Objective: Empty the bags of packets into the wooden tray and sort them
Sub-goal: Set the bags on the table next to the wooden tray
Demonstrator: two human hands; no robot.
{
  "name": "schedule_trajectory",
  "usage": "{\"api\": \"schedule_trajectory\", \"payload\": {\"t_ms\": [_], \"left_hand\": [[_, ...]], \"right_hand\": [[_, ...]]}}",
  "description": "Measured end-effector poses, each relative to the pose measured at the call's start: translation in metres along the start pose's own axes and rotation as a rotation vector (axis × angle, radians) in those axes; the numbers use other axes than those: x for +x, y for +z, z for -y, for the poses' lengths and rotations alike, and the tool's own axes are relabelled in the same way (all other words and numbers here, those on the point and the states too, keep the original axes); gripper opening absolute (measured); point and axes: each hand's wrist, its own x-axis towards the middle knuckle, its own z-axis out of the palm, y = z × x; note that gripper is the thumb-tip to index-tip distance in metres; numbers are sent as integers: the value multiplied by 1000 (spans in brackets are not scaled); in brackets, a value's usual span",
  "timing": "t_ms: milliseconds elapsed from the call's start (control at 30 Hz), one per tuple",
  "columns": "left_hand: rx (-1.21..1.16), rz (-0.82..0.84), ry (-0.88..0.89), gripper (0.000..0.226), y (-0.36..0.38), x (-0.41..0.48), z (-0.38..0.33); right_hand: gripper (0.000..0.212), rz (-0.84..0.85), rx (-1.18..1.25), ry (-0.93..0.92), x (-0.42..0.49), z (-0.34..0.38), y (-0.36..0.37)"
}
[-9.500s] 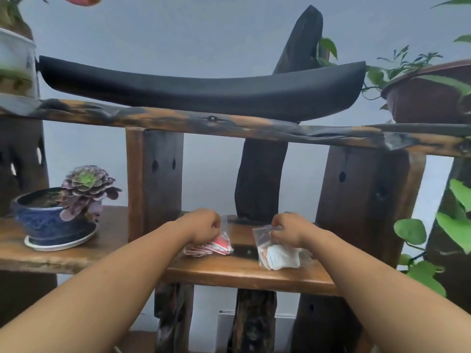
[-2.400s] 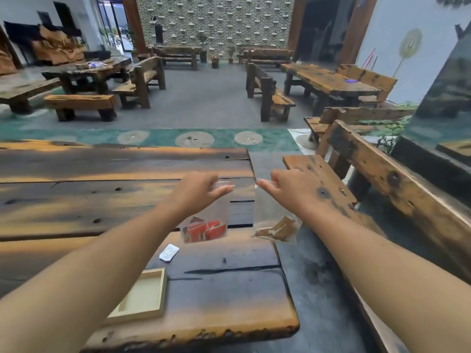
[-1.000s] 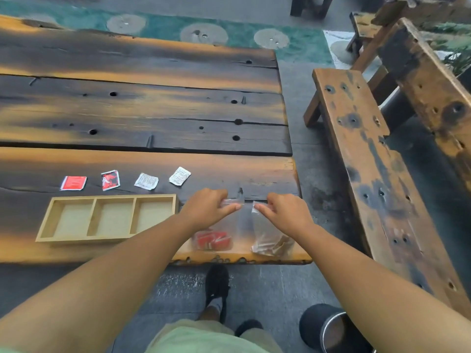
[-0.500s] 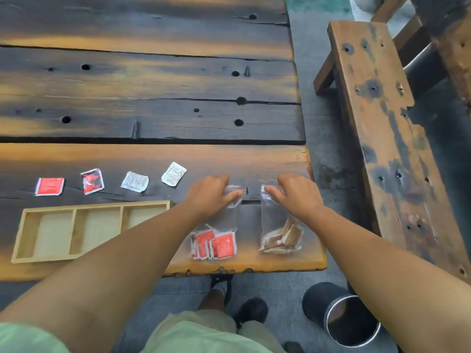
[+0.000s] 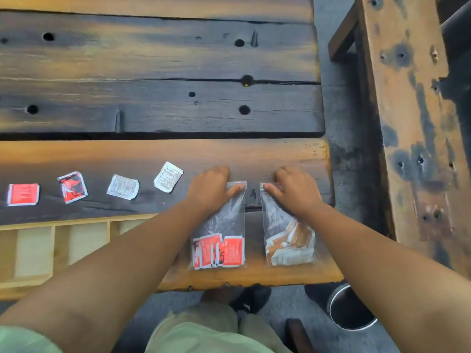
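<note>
Looking down, I pinch the zip edge of the red-packet bag (image 5: 230,220) with my left hand (image 5: 210,189) and that of the tan-packet bag (image 5: 274,220) with my right hand (image 5: 297,193). Both bags lie flat, side by side on the table (image 5: 254,154), I judge ready for opening. The wooden tray (image 5: 76,221) sits just left, with four loose packets (image 5: 168,177) in a row beyond it, likely as sorting guides.

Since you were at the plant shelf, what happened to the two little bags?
The left hand and right hand carried them from the shelf to the table and laid them down. The red-packet bag and tan-packet bag now lie flat by its near edge, tops still in each grip. The loose packets and wooden tray stayed put.
</note>
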Motion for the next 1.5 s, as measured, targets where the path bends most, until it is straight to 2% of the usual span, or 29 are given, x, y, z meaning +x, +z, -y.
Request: {"api": "schedule_trajectory", "payload": {"t_ms": [167, 367, 600, 800, 967, 1167, 1267, 1500], "left_hand": [[95, -32, 39, 56, 7, 0, 3], [103, -27, 24, 56, 9, 3, 2], [112, -6, -90, 65, -5, -3, -13], [83, -135, -143, 61, -27, -47, -27], [-36, -174, -259, 51, -40, -104, -37], [-231, -193, -388, 60, -30, -165, -36], [-282, -198, -399, 61, -22, -186, -32], [-434, -104, -418, 68, -6, -195, -21]], "right_hand": [[41, -33, -22, 18, 3, 0, 5], [42, 14, -19, -1, 7, -1, 2], [40, 12, 38, 37, -3, 5, -11], [43, -38, 59, -26, -30, 26, -34], [34, -7, 185, -88, -64, 43, -56], [31, 11, 305, -82, -104, 63, -58], [29, 38, 410, -39, -121, 76, -48], [51, 161, 526, 100, -131, 101, -6]]}}
